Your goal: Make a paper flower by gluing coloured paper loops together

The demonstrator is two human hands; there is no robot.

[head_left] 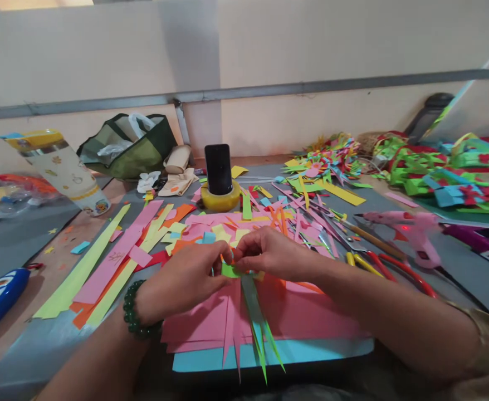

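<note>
Paper piece (229, 271), green, sits between your left hand (184, 281) and right hand (275, 256), above pink sheets (319, 314); each grip is clamped on it at the fingertips. Pointed strips (251, 298) below it are already cut; your handwork looks partway. Long strips (121, 250) lie on the desk (48, 345), apparently unused.

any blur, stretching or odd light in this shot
In the head view, the green paper between the left hand and right hand looks soft, fine detail lost; in the head view, the tumbler leans outward, probably wide-lens stretch; in the head view, a darker band runs down the wall and a red light glows on the glue gun.
</note>
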